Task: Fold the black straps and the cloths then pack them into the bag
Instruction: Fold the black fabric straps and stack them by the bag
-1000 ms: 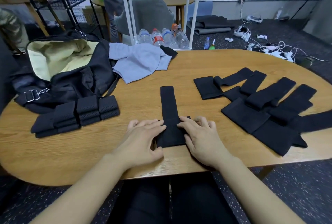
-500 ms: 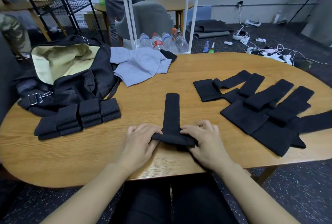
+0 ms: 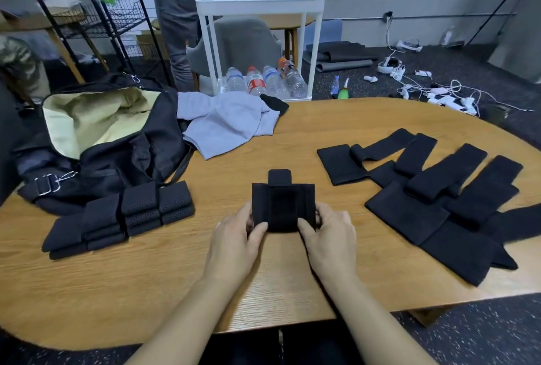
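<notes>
A black strap, folded over on itself, lies at the middle of the wooden table. My left hand grips its left edge and my right hand grips its right edge, thumbs on top. Folded black straps lie in a row at the left. Several unfolded black straps are spread out at the right. A grey cloth lies crumpled at the back, beside the open black bag with its cream lining.
A white cart with water bottles stands behind the table, next to a grey chair. A person stands behind the cart. Black wire racks are at the back left. Cables and chargers litter the floor at the right.
The long strap lay flat under my palms; both hands have rolled its wide near end forward over the narrow part, so it is now a short folded bundle.
</notes>
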### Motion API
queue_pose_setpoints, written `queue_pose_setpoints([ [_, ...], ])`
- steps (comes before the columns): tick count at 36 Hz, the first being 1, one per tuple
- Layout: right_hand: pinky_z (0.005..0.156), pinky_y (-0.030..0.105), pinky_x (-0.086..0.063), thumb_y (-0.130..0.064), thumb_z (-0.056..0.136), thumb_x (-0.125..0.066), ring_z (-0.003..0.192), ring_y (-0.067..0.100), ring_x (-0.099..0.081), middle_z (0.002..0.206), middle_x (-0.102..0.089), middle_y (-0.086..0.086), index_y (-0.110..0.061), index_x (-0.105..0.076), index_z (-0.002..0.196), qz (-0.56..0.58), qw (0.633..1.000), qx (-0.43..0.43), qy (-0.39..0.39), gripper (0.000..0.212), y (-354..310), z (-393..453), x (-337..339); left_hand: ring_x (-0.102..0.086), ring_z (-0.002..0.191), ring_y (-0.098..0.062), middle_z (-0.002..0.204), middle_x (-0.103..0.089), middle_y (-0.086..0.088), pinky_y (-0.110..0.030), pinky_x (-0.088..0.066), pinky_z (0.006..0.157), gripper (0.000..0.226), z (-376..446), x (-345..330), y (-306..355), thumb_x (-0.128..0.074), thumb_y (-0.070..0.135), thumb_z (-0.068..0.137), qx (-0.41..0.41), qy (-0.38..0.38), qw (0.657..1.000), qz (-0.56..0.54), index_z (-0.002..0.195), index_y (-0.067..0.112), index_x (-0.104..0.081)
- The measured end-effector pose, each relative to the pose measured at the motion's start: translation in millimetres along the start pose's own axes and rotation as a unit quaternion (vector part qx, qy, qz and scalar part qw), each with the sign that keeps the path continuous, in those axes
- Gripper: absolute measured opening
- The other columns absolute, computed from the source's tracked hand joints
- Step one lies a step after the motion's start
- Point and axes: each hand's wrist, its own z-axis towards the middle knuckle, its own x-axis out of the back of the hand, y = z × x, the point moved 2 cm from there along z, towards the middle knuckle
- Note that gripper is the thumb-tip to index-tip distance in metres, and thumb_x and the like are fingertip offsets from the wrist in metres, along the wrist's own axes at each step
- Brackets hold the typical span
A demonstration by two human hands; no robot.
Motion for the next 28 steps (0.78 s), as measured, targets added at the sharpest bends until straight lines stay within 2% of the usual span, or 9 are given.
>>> queue_pose_setpoints([
  [3,0.082,0.033,-0.044,-0.036,0.092,-0.062,0.091,0.012,-0.041,0.083,-0.059,-0.014,-0.032,-0.061,0.119,-0.049,0.998,0.039,0.007,0.027,-3,1,-1,-0.051,0.075,-0.010,0.076,-0.053,0.011,-0.030,-0.046,0.070,0.053,1,-1,1,-0.060,0.033,0.095,0.004,-0.014,1.000,0.006,0.142,0.041,-0.037],
  [6,0.079,0.030,-0.041,-0.041,0.094,-0.057,0.090,0.011,-0.037,0.088,-0.060,-0.012,-0.032,-0.059,0.120,-0.098,0.994,0.045,0.003,0.027,-4,2,-1,-0.050,0.076,-0.012,0.077,-0.050,0.011,-0.031,-0.046,0.071,0.060,2,-3,0,-0.058,0.033,0.095,0.023,-0.020,0.999,0.019,0.150,0.030,-0.034],
  [9,0.081,0.028,-0.038,-0.045,0.096,-0.052,0.097,0.013,-0.041,0.101,-0.060,-0.007,-0.026,-0.052,0.133,-0.139,0.990,0.035,-0.008,0.042,-4,4,-3,-0.047,0.080,-0.012,0.081,-0.046,0.011,-0.029,-0.042,0.071,0.067,4,-4,2,-0.057,0.032,0.095,0.051,-0.023,0.998,0.020,0.154,0.026,-0.024],
  [14,0.085,0.029,-0.041,-0.043,0.095,-0.055,0.104,0.014,-0.042,0.110,-0.057,-0.005,-0.022,-0.042,0.145,-0.105,0.994,0.017,-0.004,0.056,-2,4,-1,-0.045,0.103,-0.010,0.111,-0.041,0.007,-0.032,-0.047,0.091,0.065,2,-3,0,-0.056,0.025,0.096,0.062,-0.008,0.998,-0.021,0.154,0.023,-0.028],
  [18,0.087,0.033,-0.037,-0.032,0.093,-0.058,0.109,0.017,-0.042,0.116,-0.056,-0.002,-0.021,-0.053,0.137,-0.077,0.993,0.080,0.030,0.045,-2,9,-1,-0.028,0.131,-0.005,0.141,-0.041,0.007,-0.036,-0.025,0.113,0.047,5,0,-4,-0.041,0.028,0.098,-0.011,0.023,1.000,0.000,0.145,0.020,-0.047],
  [20,0.094,0.040,-0.032,-0.035,0.093,-0.057,0.120,0.020,-0.041,0.127,-0.057,-0.002,-0.022,-0.057,0.132,-0.097,0.986,0.138,0.021,0.041,-5,14,-4,-0.016,0.141,0.000,0.153,-0.030,0.012,-0.028,-0.007,0.113,0.056,9,-1,-5,-0.024,0.043,0.097,-0.047,-0.016,0.998,0.043,0.147,0.025,-0.042],
  [22,0.097,0.042,-0.023,-0.045,0.095,-0.043,0.131,0.022,-0.034,0.141,-0.051,-0.003,-0.027,-0.054,0.135,-0.133,0.975,0.177,-0.033,0.046,-8,18,-9,-0.007,0.144,0.004,0.157,-0.018,0.015,-0.020,0.004,0.111,0.065,12,-3,-8,-0.010,0.050,0.094,-0.064,-0.073,0.992,0.078,0.151,0.029,-0.033],
  [25,0.098,0.042,-0.016,-0.054,0.093,-0.018,0.139,0.025,-0.026,0.151,-0.041,-0.002,-0.032,-0.050,0.139,-0.185,0.955,0.213,-0.090,0.061,-8,18,-16,-0.002,0.143,0.007,0.159,-0.020,0.013,-0.021,0.007,0.113,0.071,14,-6,-10,-0.001,0.053,0.092,-0.077,-0.115,0.983,0.119,0.152,0.029,-0.030],
  [28,0.095,0.044,-0.018,-0.052,0.094,-0.018,0.135,0.028,-0.033,0.148,-0.046,0.000,-0.031,-0.054,0.136,-0.202,0.951,0.215,-0.095,0.059,-6,15,-18,0.001,0.141,0.009,0.160,-0.019,0.013,-0.022,0.008,0.112,0.075,12,-4,-8,0.004,0.053,0.089,-0.074,-0.119,0.980,0.144,0.152,0.030,-0.030],
])
